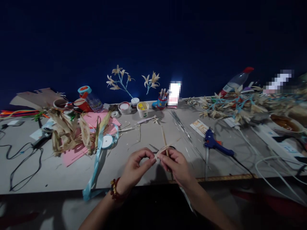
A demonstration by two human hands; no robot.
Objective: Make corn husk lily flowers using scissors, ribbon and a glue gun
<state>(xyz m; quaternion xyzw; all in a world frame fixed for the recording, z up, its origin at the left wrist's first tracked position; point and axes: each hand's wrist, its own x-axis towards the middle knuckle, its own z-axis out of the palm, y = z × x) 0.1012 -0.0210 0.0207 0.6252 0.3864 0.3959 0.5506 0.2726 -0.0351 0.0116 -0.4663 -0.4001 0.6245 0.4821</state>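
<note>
Grey table [64, 178], hands [178, 166] in pinch grip on a pale strip [163, 149], one end hidden.

From my view's centre, I see a clear, red-capped plastic bottle [236, 80] toward two o'clock, a long white power strip [270, 135] near three, a small blue-and-red cup [162, 103] around one.

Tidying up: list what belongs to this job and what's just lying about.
Likely belongs:
pale strip between left hand and right hand
thin stick in right hand
dried husks, similarly pale

Seemingly lying about:
red-capped bottle
pink paper
blue cup
</note>
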